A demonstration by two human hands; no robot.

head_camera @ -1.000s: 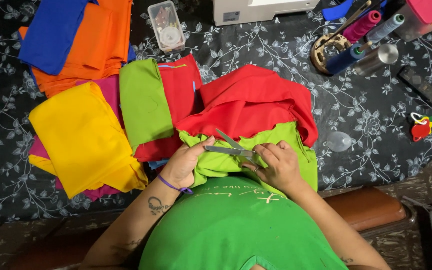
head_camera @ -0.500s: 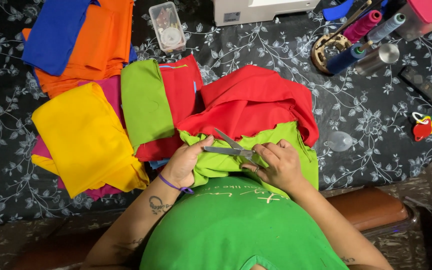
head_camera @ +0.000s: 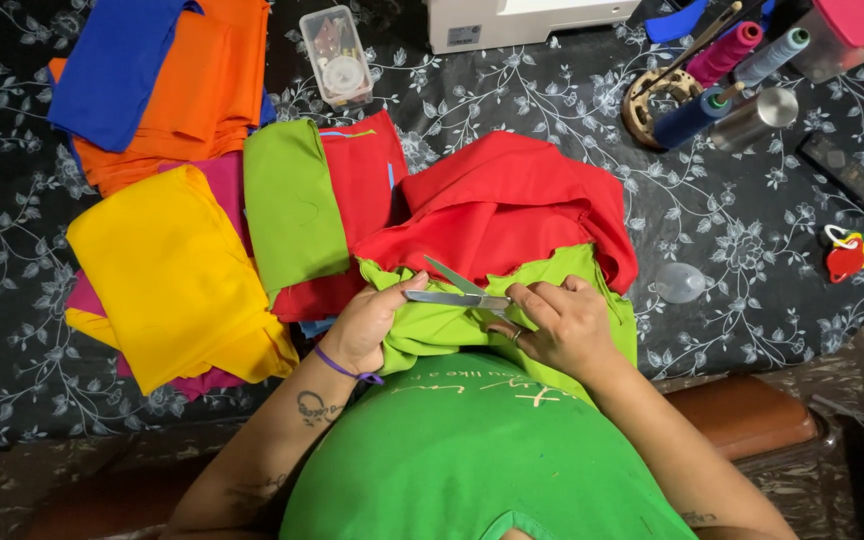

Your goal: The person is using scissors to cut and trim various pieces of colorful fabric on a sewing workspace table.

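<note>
Both hands worked a pair of scissors (head_camera: 457, 288) on a lime-green cloth (head_camera: 472, 320) at the near edge of the table (head_camera: 752, 230).

The left hand (head_camera: 372, 322) was closed on the bunched left part of the lime-green cloth, its thumb touching the scissors. The right hand (head_camera: 562, 325) was closed on the handle end of the scissors, and the blades stood open, pointing left over the cloth. The cloth lay in front of the person's body, partly on a red cloth (head_camera: 512, 205). To the left lay a folded green piece (head_camera: 292, 205), a yellow piece (head_camera: 172, 275), an orange stack (head_camera: 202, 90) and a blue piece (head_camera: 117, 65). A clear plastic box (head_camera: 335, 55) stood at the far side, and thread spools (head_camera: 742, 55) stood far right.
</note>
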